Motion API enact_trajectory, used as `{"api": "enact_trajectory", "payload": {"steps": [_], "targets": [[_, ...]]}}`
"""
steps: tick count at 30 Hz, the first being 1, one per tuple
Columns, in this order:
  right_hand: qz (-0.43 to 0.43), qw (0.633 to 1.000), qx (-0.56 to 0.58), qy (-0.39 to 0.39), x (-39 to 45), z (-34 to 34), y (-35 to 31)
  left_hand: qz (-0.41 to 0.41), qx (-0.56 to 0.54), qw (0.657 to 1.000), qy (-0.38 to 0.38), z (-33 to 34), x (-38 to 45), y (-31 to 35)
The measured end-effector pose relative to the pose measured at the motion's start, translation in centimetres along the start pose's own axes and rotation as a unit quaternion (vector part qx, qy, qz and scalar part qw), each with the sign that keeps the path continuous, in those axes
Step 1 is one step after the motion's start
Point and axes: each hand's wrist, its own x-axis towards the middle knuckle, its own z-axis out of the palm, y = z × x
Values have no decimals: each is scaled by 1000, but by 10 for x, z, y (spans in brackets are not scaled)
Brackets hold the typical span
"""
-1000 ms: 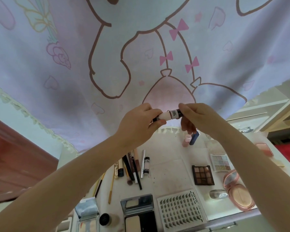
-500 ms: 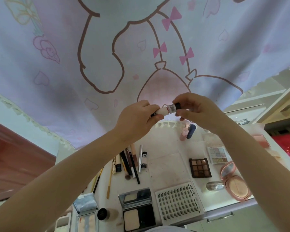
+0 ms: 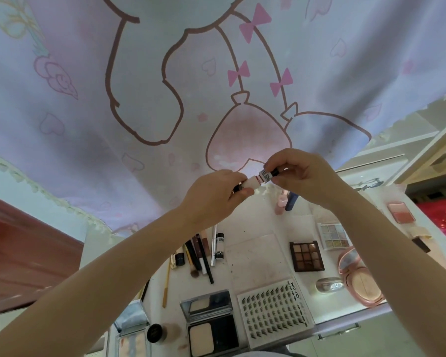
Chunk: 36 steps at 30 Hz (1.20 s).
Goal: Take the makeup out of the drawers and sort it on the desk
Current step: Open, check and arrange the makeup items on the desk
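Lettering reads "XOYO" on the lash tray (image 3: 274, 314) lying on the desk (image 3: 258, 256) well below our hands; the print on the small tube (image 3: 260, 178) we hold is too blurred to read. Our left hand (image 3: 213, 195) pinches its dark lower end, mostly hidden by fingers. Our right hand (image 3: 298, 173) pinches its black cap. The tube spans both hands, raised above the desk.

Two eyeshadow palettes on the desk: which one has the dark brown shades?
The black-framed square eyeshadow palette, with nine brown pans. The white-framed pastel glitter palette lies beside it to the right, further from the camera, holding pale shimmery shades.
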Motion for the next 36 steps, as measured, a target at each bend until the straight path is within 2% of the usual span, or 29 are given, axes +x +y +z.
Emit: {"api": "enact_trajectory", "payload": {"steps": [3,6,9,11,14,17,28,32,36], "targets": [[-1,999,-31,-16,0,3,7,-27,-15,994,-103,12,5,4],[31,999,-14,-29,-4,3,15,-89,-119,977,-153,28,10,2],[115,993,23,-4,-11,2,34,-143,-184,962,-142,55,19,-4],[183,982,-33,8,-16,6,54,-189,-238,945,-123,76,25,-10],[261,945,-188,-68,-29,19,92,-212,-253,938,-107,111,38,-19],[304,912,-250,-115,-41,32,122,-257,-295,916,-85,145,51,-24],[274,894,-326,-140,-43,41,173,-334,-306,890,-56,223,103,-30],[258,909,-303,-123,-42,39,178,-358,-334,868,-87,227,109,-31],[258,899,-323,-141,-41,37,180,-366,-294,875,-122,225,114,-31]]}}
